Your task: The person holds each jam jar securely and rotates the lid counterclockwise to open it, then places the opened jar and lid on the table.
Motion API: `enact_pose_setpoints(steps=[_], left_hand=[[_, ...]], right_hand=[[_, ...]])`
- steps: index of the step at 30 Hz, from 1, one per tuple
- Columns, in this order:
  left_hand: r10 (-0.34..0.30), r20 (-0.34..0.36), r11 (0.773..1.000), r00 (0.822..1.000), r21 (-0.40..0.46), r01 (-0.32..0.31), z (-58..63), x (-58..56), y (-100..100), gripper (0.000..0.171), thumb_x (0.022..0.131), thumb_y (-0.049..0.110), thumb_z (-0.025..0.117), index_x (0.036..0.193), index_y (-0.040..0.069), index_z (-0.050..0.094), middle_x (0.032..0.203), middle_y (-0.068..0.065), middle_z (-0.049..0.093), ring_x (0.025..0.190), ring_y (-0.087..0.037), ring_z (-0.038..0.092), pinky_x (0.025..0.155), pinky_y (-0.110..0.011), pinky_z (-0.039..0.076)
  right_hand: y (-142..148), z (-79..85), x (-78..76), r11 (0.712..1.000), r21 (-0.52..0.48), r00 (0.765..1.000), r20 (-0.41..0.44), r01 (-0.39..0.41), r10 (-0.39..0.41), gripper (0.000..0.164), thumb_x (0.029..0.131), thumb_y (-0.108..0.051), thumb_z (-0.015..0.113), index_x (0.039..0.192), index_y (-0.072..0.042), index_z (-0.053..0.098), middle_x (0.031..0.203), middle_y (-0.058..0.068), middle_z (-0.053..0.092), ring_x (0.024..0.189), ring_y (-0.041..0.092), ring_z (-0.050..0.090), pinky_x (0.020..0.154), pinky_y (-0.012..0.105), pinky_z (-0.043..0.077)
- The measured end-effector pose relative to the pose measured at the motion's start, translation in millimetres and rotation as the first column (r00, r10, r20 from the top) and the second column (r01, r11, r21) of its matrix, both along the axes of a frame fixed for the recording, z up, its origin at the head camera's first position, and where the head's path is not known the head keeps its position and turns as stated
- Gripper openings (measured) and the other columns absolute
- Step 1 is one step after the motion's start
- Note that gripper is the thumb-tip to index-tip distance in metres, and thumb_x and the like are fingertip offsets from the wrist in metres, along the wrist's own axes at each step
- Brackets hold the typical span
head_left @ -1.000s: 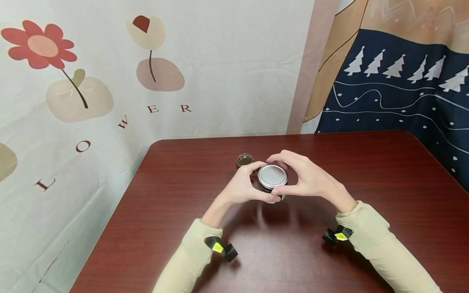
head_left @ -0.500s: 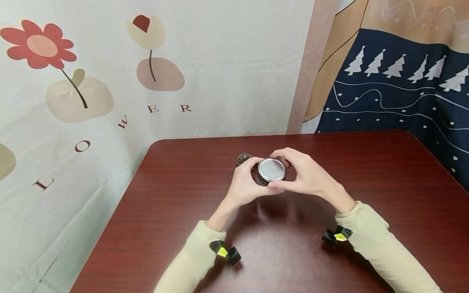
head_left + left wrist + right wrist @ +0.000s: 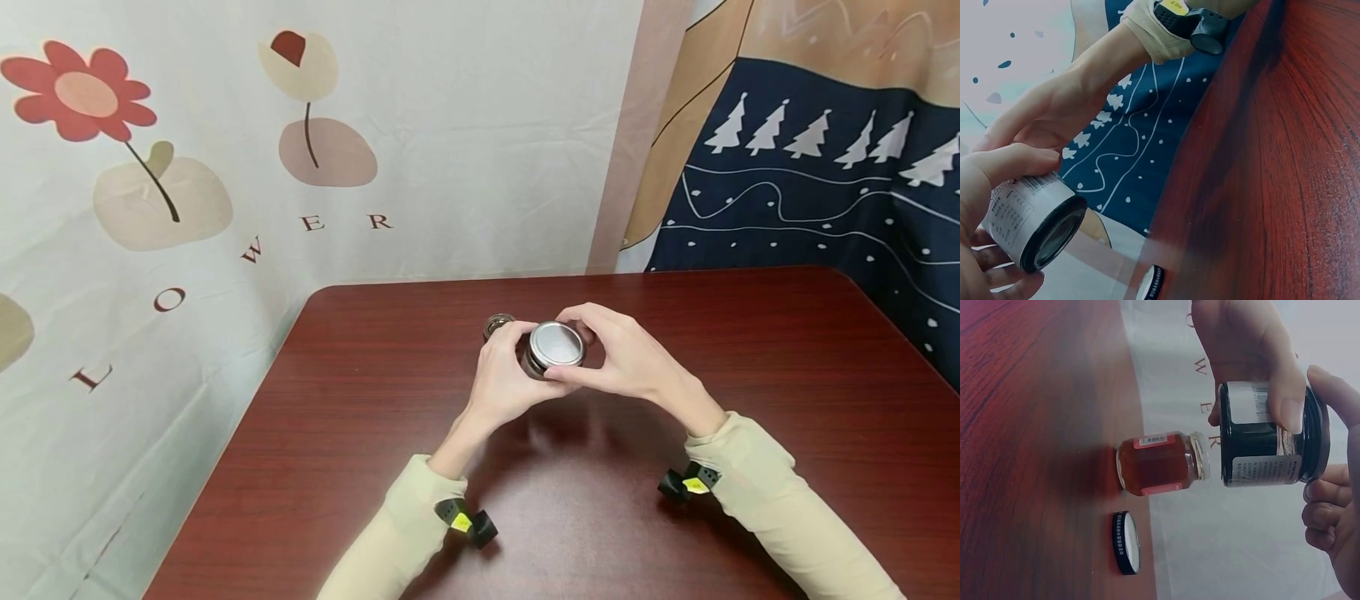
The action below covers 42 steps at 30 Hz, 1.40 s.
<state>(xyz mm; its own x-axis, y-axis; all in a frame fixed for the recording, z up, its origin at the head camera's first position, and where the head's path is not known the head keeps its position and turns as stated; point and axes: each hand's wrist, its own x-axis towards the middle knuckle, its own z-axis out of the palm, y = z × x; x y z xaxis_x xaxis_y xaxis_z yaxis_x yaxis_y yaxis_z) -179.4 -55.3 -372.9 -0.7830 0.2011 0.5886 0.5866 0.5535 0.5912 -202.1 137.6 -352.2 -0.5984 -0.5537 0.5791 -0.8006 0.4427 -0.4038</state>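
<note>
Off the table, a dark jar (image 3: pixel 1263 440) with white labels is held between both hands. My left hand (image 3: pixel 502 375) grips its body, with the thumb (image 3: pixel 1029 159) along the label and other fingers round the far side. At the jar's top, my right hand (image 3: pixel 630 354) holds the rim of the silver-topped lid (image 3: pixel 557 343) between thumb and fingers. The lid sits on the jar. A smaller open glass jar (image 3: pixel 1157 462) of amber-brown contents stands behind my left hand, apart from the held jar.
A loose lid with a black printed rim (image 3: pixel 1125 544) lies on the dark red wooden table (image 3: pixel 360 417) near the open glass jar. Behind the table's far edge hang a pale flower-print cloth (image 3: pixel 480 142) and a navy tree-print cloth (image 3: pixel 810 200).
Both hands have shifted slightly toward the far edge with the jar. My left wrist has moved a little right, and the jar's side shows more at the left.
</note>
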Motion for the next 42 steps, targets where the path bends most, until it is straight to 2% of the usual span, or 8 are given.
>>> enact_pose_setpoints(steps=[9,14,17,27,31,33,38,42], left_hand=[[-0.1,0.042,0.994,0.994,0.05,0.098,3.2,-0.6,-4,0.064,0.05,0.033,0.087,0.103,0.012,0.059,0.095,0.005,0.06,0.089,-0.006,0.054,0.078,-0.025,0.045],[-0.156,0.115,0.986,0.981,0.084,0.147,5.2,-0.4,-6,0.061,0.052,0.032,0.087,0.104,0.014,0.059,0.094,0.007,0.06,0.086,-0.004,0.055,0.075,-0.021,0.045],[-0.192,0.181,0.978,0.965,0.112,0.174,7.6,0.4,-7,0.06,0.053,0.031,0.087,0.104,0.015,0.059,0.094,0.008,0.06,0.086,-0.005,0.055,0.075,-0.023,0.046],[-0.374,0.331,0.924,0.867,0.211,0.318,41.4,17.9,-12,0.054,0.056,0.01,0.086,0.103,0.006,0.06,0.09,-0.001,0.064,0.083,-0.013,0.059,0.077,-0.035,0.048],[-0.435,0.359,0.899,0.826,0.228,0.375,26.8,8.0,-14,0.057,0.057,0.019,0.087,0.106,0.012,0.059,0.091,0.002,0.064,0.082,-0.011,0.06,0.074,-0.03,0.049],[-0.47,0.378,0.882,0.797,0.247,0.402,25.0,6.0,-15,0.058,0.058,0.019,0.086,0.108,0.011,0.058,0.091,0.002,0.065,0.081,-0.012,0.061,0.071,-0.03,0.049],[-0.541,0.427,0.84,0.725,0.308,0.446,38.5,12.4,-17,0.057,0.059,0.007,0.084,0.108,0.004,0.056,0.093,-0.005,0.065,0.082,-0.018,0.062,0.071,-0.037,0.052],[-0.586,0.433,0.81,0.685,0.353,0.469,37.8,11.6,-18,0.056,0.059,0.005,0.084,0.108,0.004,0.056,0.096,-0.005,0.065,0.085,-0.019,0.062,0.075,-0.038,0.051]], right_hand=[[1,3.2,1.6,0.999,0.005,0.999,-0.006,-0.038,0.038,0.052,0.07,-0.044,0.075,0.111,-0.017,0.057,0.098,-0.013,0.054,0.081,0.002,0.047,0.068,0.023,0.043],[2,4.7,2.0,0.998,0.005,0.998,-0.021,-0.063,0.064,0.053,0.07,-0.044,0.076,0.111,-0.017,0.057,0.096,-0.013,0.054,0.081,0.002,0.046,0.068,0.02,0.042],[2,5.7,2.0,0.997,0.006,0.997,-0.024,-0.077,0.077,0.054,0.069,-0.043,0.076,0.112,-0.017,0.057,0.097,-0.014,0.054,0.083,0.001,0.047,0.069,0.019,0.043],[2,8.7,3.9,0.991,0.0,0.991,0.002,-0.134,0.134,0.052,0.069,-0.041,0.077,0.112,-0.018,0.058,0.104,-0.015,0.054,0.092,0.001,0.05,0.077,0.019,0.043],[3,8.9,5.4,0.987,0.0,0.987,0.005,-0.159,0.159,0.051,0.07,-0.039,0.077,0.113,-0.02,0.058,0.104,-0.015,0.054,0.093,0.002,0.05,0.079,0.019,0.043],[3,8.9,6.2,0.984,0.001,0.984,0.006,-0.176,0.176,0.05,0.071,-0.037,0.076,0.113,-0.019,0.058,0.104,-0.015,0.054,0.093,0.002,0.05,0.078,0.02,0.043],[2,11.4,8.0,0.977,-0.008,0.977,-0.003,-0.213,0.213,0.049,0.071,-0.033,0.077,0.113,-0.018,0.058,0.103,-0.012,0.055,0.092,0.005,0.051,0.077,0.021,0.043],[-2,24.3,17.1,0.97,-0.028,0.97,-0.001,-0.243,0.243,0.048,0.07,-0.026,0.078,0.111,-0.01,0.059,0.098,-0.006,0.057,0.088,0.008,0.052,0.075,0.021,0.042]])
